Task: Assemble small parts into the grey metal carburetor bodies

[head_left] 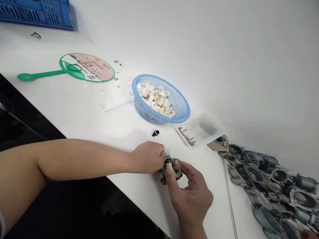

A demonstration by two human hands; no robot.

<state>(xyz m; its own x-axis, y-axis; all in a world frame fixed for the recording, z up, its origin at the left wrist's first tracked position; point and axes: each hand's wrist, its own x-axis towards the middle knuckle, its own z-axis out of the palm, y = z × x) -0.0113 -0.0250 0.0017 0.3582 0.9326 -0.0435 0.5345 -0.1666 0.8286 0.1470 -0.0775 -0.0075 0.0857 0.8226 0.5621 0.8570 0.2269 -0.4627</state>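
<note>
**A:** I'm watching from the head camera at my end. Where's the carburettor (pixel 171 170) sitting against the blue basket (pixel 186 111)?

**B:** In front of the basket and a little to the right, held in both hands near the edge of the worktop (pixel 74 109). I can't tell whether it touches the worktop.

**A:** And the fingers?

**B:** On the left hand (pixel 147 157), they're curled against the carburettor's near side, closed on it, though most of them are hidden. On the right hand (pixel 191 199), the thumb (pixel 169 176) presses on a white piece (pixel 175 165) on the carburettor, and the other fingers wrap underneath. Both hands look clamped on it.

**A:** What would make this hold better from where I'm sitting?

**B:** I'd say keep the left hand firm on the metal body, so the right thumb can work on the white piece without twisting it. Stay low over the worktop too, since a small black cap (pixel 156 133) lies just in front of the basket, close enough to knock.
</note>
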